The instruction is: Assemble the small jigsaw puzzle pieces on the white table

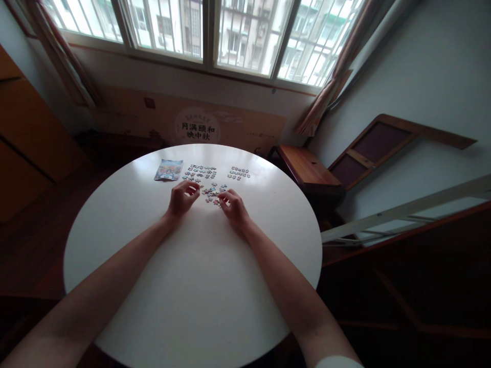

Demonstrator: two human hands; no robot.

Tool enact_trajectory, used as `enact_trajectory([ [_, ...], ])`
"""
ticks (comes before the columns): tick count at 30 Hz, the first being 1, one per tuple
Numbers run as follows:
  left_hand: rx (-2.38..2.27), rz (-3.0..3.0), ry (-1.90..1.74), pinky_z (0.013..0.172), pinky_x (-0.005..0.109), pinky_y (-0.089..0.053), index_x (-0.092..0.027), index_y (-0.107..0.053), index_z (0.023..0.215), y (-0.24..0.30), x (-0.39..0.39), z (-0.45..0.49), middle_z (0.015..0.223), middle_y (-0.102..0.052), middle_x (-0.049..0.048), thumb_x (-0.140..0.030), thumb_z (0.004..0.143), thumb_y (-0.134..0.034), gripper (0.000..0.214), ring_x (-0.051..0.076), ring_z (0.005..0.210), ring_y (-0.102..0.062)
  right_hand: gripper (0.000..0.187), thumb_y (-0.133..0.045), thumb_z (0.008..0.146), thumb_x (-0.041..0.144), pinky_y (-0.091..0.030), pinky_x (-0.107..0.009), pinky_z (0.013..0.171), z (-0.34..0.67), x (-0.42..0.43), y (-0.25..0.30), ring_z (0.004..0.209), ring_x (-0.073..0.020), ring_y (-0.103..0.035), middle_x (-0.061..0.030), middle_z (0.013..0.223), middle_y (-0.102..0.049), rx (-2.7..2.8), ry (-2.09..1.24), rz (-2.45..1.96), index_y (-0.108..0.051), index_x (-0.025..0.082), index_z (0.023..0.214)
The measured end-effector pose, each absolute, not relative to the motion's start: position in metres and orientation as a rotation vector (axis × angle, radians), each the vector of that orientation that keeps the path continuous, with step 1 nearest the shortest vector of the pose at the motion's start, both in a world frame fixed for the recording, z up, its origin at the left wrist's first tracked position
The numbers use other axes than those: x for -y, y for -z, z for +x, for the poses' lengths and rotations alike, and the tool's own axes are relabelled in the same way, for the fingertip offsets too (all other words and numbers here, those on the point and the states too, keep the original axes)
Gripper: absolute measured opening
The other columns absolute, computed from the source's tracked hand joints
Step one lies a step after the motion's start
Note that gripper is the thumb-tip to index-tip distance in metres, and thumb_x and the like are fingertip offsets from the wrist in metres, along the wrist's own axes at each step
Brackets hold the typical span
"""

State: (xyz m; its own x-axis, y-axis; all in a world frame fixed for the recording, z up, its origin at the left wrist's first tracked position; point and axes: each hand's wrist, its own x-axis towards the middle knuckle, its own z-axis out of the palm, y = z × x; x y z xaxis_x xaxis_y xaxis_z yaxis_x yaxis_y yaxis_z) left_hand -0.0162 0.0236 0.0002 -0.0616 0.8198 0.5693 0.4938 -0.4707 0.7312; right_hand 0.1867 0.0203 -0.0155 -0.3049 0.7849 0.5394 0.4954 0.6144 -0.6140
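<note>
Packet (169, 169) beyond left hand (183, 199), jigsaw pieces (209, 192) beside right hand (233, 207), white table (192, 286)

Both bare forearms, left (111, 278) and right (286, 278), extend forward and converge, the left hand (183, 198) curled with thumb and index fingertip brought close together, the right hand (233, 206) apart from it, its fingers (226, 196) bent inward and pointing leftward.

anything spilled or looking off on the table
Nothing stands out as spilled or damaged. The loose puzzle pieces between the left hand and right hand lie jumbled, but the left group and right group behind them sit in rough rows, and the packet lies to their left.
</note>
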Motion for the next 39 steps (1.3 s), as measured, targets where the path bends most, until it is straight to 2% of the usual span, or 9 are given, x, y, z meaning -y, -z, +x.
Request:
enact_trajectory([
  [7, -1.572, 2.103, -1.594, 0.061, 0.023, -0.049, -0.015, -0.067, 0.080, -0.023, -0.028, -0.033, 0.079, -0.066, 0.0037, -0.024, 0.077, -0.056, 0.015, 0.013, 0.070, -0.062, 0.014, -0.052, 0.082, 0.015, -0.046, -0.026, 0.073, 0.188, -0.022, 0.017, 0.075, -0.0124, -0.056, -0.0033, 0.087, -0.056, 1.978, -0.431, -0.996, -0.064, 0.018, 0.088],
  [12, -1.782, 2.307, -1.293, 0.069, 0.029, -0.049, -0.017, -0.068, 0.079, -0.019, -0.030, -0.033, 0.084, -0.067, 0.0059, -0.020, 0.076, -0.053, 0.016, 0.018, 0.075, -0.061, 0.014, -0.052, 0.082, 0.015, -0.046, -0.026, 0.072, 0.187, -0.023, 0.017, 0.073, -0.0119, -0.056, -0.0032, 0.086, -0.056, 1.969, -0.457, -1.008, -0.064, 0.017, 0.088],
  [18, -1.961, 2.530, -0.800, 0.064, 0.030, -0.044, -0.016, -0.068, 0.077, -0.010, -0.034, -0.027, 0.085, -0.065, 0.0092, -0.018, 0.075, -0.050, 0.018, 0.021, 0.072, -0.060, 0.015, -0.051, 0.082, 0.013, -0.046, -0.026, 0.073, 0.186, -0.022, 0.017, 0.075, -0.0123, -0.056, -0.0032, 0.087, -0.057, 1.953, -0.447, -1.016, -0.064, 0.018, 0.087],
  [24, -1.901, 2.644, -0.754, 0.076, 0.034, -0.042, -0.018, -0.071, 0.077, -0.002, -0.034, -0.028, 0.086, -0.065, 0.0094, -0.027, 0.083, -0.046, 0.027, 0.023, 0.084, -0.057, 0.014, -0.052, 0.082, 0.014, -0.047, -0.025, 0.072, 0.186, -0.022, 0.017, 0.072, -0.0115, -0.056, -0.0033, 0.088, -0.058, 1.944, -0.453, -1.008, -0.065, 0.018, 0.087],
  [30, -1.857, 2.607, -0.801, 0.083, 0.039, -0.040, -0.018, -0.069, 0.101, 0.005, -0.027, -0.035, 0.102, -0.064, 0.0116, -0.029, 0.083, -0.047, 0.031, 0.027, 0.094, -0.055, 0.013, -0.051, 0.082, 0.015, -0.047, -0.025, 0.072, 0.187, -0.022, 0.016, 0.071, -0.0114, -0.055, -0.0029, 0.086, -0.057, 1.941, -0.429, -1.007, -0.064, 0.018, 0.085],
  [36, -1.742, 2.666, -0.717, 0.087, 0.041, -0.037, -0.020, -0.069, 0.100, 0.004, -0.019, -0.037, 0.107, -0.065, 0.0096, -0.032, 0.086, -0.042, 0.032, 0.027, 0.101, -0.054, 0.015, -0.050, 0.083, 0.014, -0.046, -0.025, 0.072, 0.187, -0.021, 0.016, 0.074, -0.0116, -0.056, -0.0035, 0.088, -0.058, 1.946, -0.437, -1.022, -0.064, 0.018, 0.086],
  [39, -1.758, 2.646, -0.649, 0.089, 0.041, -0.035, -0.020, -0.066, 0.108, 0.005, -0.021, -0.035, 0.116, -0.062, 0.0086, -0.031, 0.087, -0.041, 0.034, 0.027, 0.109, -0.050, 0.015, -0.051, 0.083, 0.014, -0.046, -0.025, 0.073, 0.187, -0.020, 0.016, 0.074, -0.0118, -0.056, -0.0031, 0.087, -0.058, 1.950, -0.433, -1.024, -0.065, 0.018, 0.086],
])
